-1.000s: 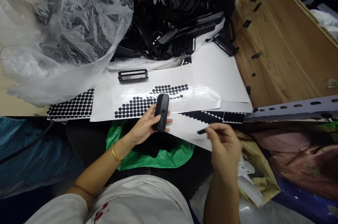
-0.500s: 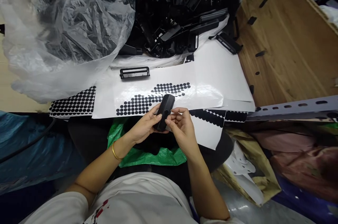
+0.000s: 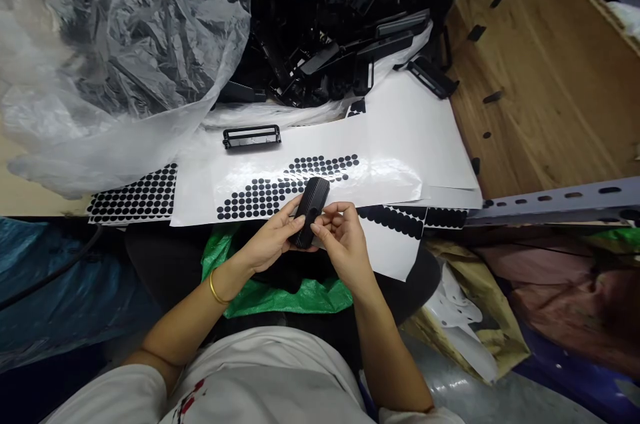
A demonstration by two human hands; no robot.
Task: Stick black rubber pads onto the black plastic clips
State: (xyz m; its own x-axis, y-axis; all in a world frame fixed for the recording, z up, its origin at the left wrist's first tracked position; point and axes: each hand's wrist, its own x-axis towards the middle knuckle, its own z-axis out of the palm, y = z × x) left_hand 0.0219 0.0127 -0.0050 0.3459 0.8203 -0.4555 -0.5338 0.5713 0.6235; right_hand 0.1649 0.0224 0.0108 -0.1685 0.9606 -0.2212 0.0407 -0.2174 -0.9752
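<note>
Left hand [image 3: 270, 243]: fingers clasp black case [image 3: 315, 197], likely steadying it | right hand [image 3: 345, 241]: fingers curled at its 4 o'clock, cannot tell if pinching | dot sheet [image 3: 270, 164]: 11 o'clock, presumably for reach

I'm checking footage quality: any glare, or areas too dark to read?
Head view: glare on the white sheet, right of its black dots; head view: many heaped black parts merge into darkness; head view: the held black piece looks fairly sharp.

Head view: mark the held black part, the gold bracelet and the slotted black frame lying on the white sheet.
Held black part [image 3: 311, 204]: head view, on its textured upward face.
Gold bracelet [image 3: 214, 289]: head view, on the band's outer curve.
Slotted black frame [image 3: 252, 137]: head view, on its long middle bar.
</note>
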